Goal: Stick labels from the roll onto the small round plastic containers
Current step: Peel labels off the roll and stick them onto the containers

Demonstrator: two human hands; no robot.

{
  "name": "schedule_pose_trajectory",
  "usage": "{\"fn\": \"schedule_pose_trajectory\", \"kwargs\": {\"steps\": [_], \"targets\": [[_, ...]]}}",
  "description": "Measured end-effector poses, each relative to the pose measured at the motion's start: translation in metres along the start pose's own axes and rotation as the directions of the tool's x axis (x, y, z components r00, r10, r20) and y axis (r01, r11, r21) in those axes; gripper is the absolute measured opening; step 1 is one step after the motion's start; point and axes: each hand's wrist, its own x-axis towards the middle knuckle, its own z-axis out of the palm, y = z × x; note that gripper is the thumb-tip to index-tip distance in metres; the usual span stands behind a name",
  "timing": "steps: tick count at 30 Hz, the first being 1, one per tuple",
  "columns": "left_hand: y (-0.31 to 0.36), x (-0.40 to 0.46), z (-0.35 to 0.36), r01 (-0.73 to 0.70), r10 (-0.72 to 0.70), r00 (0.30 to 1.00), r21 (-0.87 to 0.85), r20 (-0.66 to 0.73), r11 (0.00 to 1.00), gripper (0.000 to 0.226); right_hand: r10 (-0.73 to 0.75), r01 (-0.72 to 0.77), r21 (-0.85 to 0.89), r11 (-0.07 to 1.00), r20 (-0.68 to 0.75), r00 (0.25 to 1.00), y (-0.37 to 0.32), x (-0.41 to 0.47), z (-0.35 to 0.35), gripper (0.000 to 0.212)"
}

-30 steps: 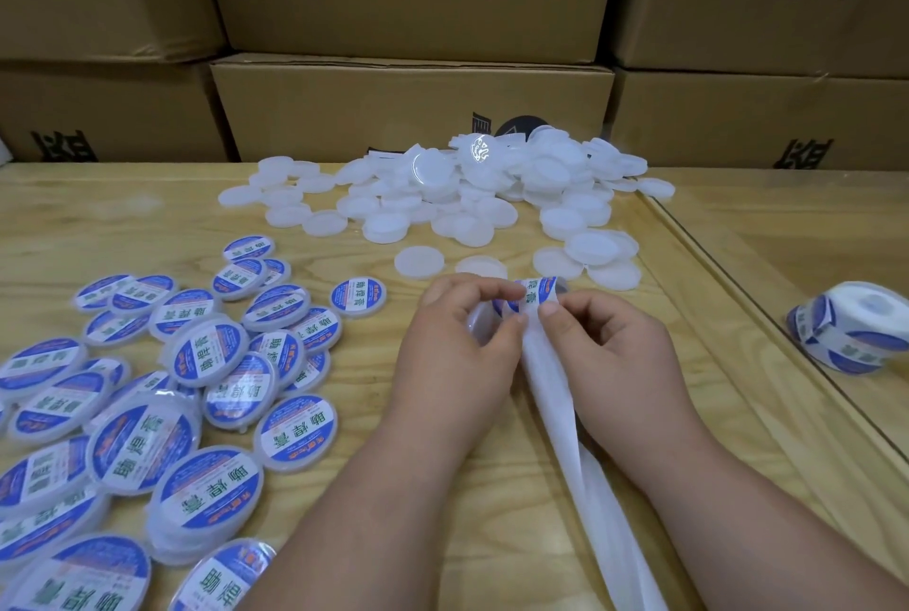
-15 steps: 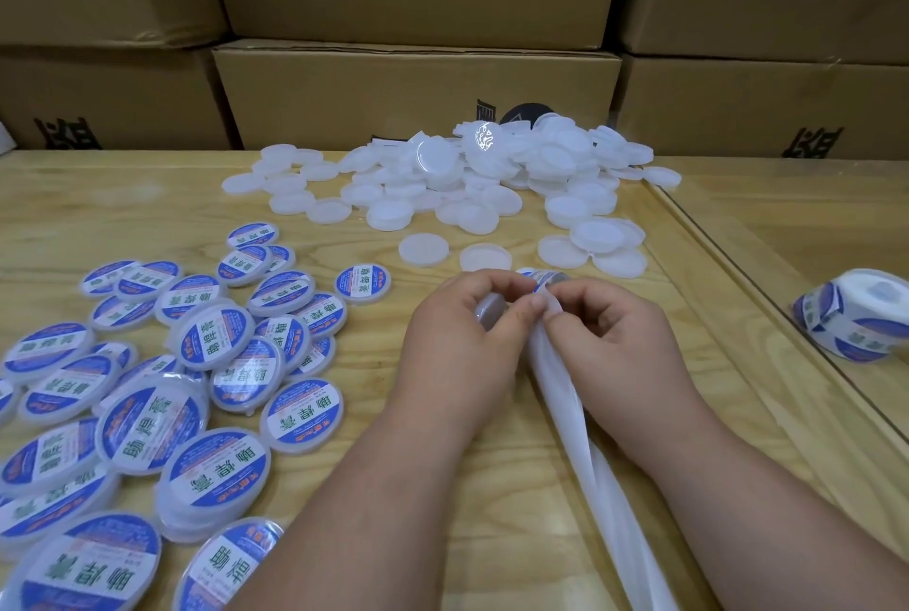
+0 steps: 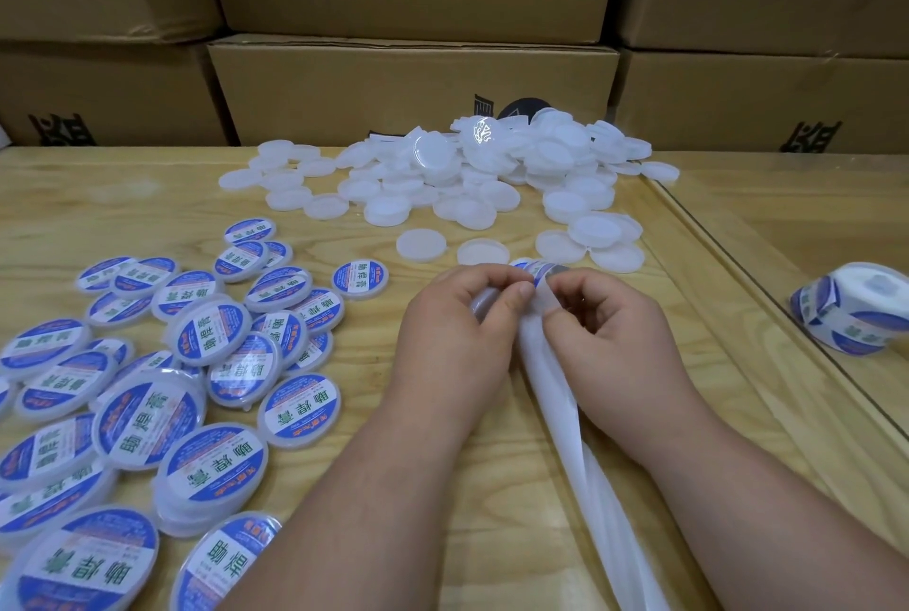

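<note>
In the head view, the 1 camera on hand, both hands meet over the wooden table (image 3: 492, 487) just short of the heap of unlabelled containers (image 3: 472, 177). The left hand (image 3: 457, 340) has its fingers curled round a pale container (image 3: 481, 304), mostly hidden under them, with its thumb tip up against the label (image 3: 541, 272). The right hand (image 3: 620, 340) pinches the white backing strip (image 3: 556, 414), which trails off toward the near edge, with the blue and white label showing at the top of the fold between the 2 thumbs. Whether the label has already touched the container cannot be told. The step looks like peeling 1 label free and seating it, and it will likely go best if the strip is drawn back sharply over its fold so the label's edge lifts cleanly, then laid down from 1 edge and smoothed across with the thumb to keep out wrinkles and hold it centred. The label roll (image 3: 846, 315) lies well apart on the right, past a raised ledge. Finished labelled containers (image 3: 206, 354) spread across the left, and cardboard boxes (image 3: 413, 89) stand stacked behind.
</note>
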Motion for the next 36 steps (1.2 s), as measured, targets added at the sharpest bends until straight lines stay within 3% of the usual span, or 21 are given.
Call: {"fn": "schedule_pose_trajectory", "kwargs": {"steps": [8, 16, 21, 24, 29, 36], "targets": [[0.001, -0.002, 0.000, 0.006, -0.004, 0.998, -0.034, 0.057, 0.999, 0.006, -0.013, 0.013, 0.059, 0.998, -0.010, 1.000, 0.000, 0.000, 0.001, 0.014], [-0.001, -0.002, 0.001, -0.005, 0.005, 1.000, 0.037, -0.014, 0.999, 0.007, -0.025, 0.026, 0.060, 0.998, -0.007, 1.000, -0.003, -0.001, 0.002, 0.007], [0.005, 0.000, -0.004, 0.030, -0.070, 0.976, -0.194, -0.206, 0.981, 0.020, -0.010, 0.014, 0.062, 0.998, -0.067, 0.998, 0.001, 0.001, 0.001, 0.031], [0.010, 0.001, -0.007, 0.014, -0.098, 0.963, -0.317, -0.252, 0.948, 0.029, -0.007, 0.014, 0.070, 0.997, -0.103, 0.995, 0.003, 0.002, 0.000, 0.035], [0.011, -0.001, -0.005, 0.053, -0.119, 0.977, -0.338, -0.176, 0.940, 0.029, -0.087, 0.093, 0.026, 0.995, -0.163, 0.983, 0.002, 0.002, 0.003, 0.042], [0.013, -0.003, -0.006, 0.095, -0.119, 0.991, -0.334, -0.052, 0.938, 0.026, -0.235, 0.233, -0.031, 0.972, -0.137, 0.962, 0.003, 0.001, 0.003, 0.041]]}}
